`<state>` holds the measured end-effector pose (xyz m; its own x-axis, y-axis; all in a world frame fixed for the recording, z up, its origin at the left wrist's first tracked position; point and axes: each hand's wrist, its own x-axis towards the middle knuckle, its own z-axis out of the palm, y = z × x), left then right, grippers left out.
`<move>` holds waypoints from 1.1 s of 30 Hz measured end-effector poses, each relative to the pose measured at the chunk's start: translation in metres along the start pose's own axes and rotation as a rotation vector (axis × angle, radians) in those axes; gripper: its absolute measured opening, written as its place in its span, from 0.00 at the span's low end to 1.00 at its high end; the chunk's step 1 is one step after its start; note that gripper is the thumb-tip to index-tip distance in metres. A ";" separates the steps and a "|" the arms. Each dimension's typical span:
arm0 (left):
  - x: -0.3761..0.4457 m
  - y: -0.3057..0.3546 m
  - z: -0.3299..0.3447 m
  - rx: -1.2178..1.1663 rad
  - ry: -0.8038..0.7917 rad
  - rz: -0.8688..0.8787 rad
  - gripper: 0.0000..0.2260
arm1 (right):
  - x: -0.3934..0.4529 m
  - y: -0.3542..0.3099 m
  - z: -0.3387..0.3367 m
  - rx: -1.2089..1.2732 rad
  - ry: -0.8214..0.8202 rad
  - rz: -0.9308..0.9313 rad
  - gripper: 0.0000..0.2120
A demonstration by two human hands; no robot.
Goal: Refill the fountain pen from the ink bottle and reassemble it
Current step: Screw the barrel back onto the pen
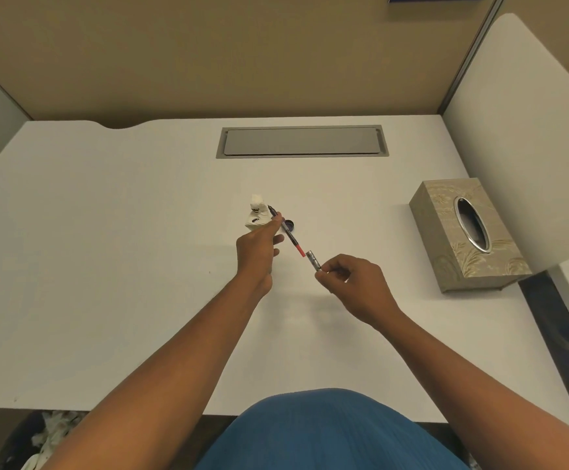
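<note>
My left hand (257,251) holds the fountain pen's front section (288,232), nib pointing away and its red converter end toward me. An ink-stained white tissue (257,213) sits bunched at the same hand, by the nib. My right hand (350,281) pinches the silver pen barrel (313,260), whose open end faces the red tip with a small gap between them. A dark blue round thing, the ink bottle or its cap (289,224), shows just behind the pen on the white desk (140,266). I cannot tell which it is.
A patterned tissue box (467,232) stands at the right. A grey cable hatch (301,141) is set into the desk at the back. A white partition (530,130) bounds the right side. A bin with crumpled tissues (49,435) sits below the front left edge.
</note>
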<state>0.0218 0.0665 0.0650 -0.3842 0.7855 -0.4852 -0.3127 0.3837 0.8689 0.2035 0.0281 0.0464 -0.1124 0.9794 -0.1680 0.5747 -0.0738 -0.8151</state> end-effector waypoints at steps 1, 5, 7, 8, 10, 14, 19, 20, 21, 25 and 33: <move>0.000 -0.001 0.000 -0.016 0.008 0.000 0.07 | 0.000 -0.001 0.000 0.004 -0.005 -0.010 0.04; 0.003 -0.002 0.001 -0.072 0.060 -0.033 0.07 | 0.000 -0.006 -0.003 -0.035 0.004 -0.037 0.04; 0.004 -0.002 0.002 -0.097 0.083 -0.053 0.04 | 0.001 -0.007 -0.003 -0.049 -0.004 -0.048 0.04; 0.005 -0.002 0.002 -0.106 0.089 -0.058 0.03 | 0.001 -0.008 -0.002 -0.057 -0.011 -0.053 0.03; 0.006 -0.002 0.002 -0.111 0.089 -0.062 0.03 | 0.002 -0.009 0.000 -0.067 -0.011 -0.062 0.03; 0.006 -0.005 0.004 -0.088 0.062 -0.056 0.04 | 0.008 -0.011 0.001 -0.028 0.017 -0.054 0.04; 0.003 -0.007 0.003 -0.033 -0.037 -0.085 0.06 | 0.010 -0.010 0.003 0.022 0.022 -0.048 0.03; 0.003 -0.008 0.003 -0.018 -0.071 -0.089 0.07 | 0.010 -0.010 0.003 0.042 0.023 -0.043 0.03; 0.002 -0.008 0.002 0.001 -0.109 -0.090 0.08 | 0.010 -0.009 0.004 0.071 0.024 -0.034 0.03; -0.002 -0.012 0.003 0.066 -0.204 -0.070 0.12 | 0.009 -0.008 0.004 0.217 0.025 0.017 0.03; -0.003 -0.012 0.005 0.088 -0.187 0.009 0.14 | 0.006 -0.004 0.001 0.250 0.017 0.050 0.02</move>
<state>0.0308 0.0618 0.0567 -0.2158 0.8624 -0.4579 -0.2297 0.4109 0.8823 0.1995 0.0343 0.0480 -0.0737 0.9762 -0.2042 0.3609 -0.1647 -0.9179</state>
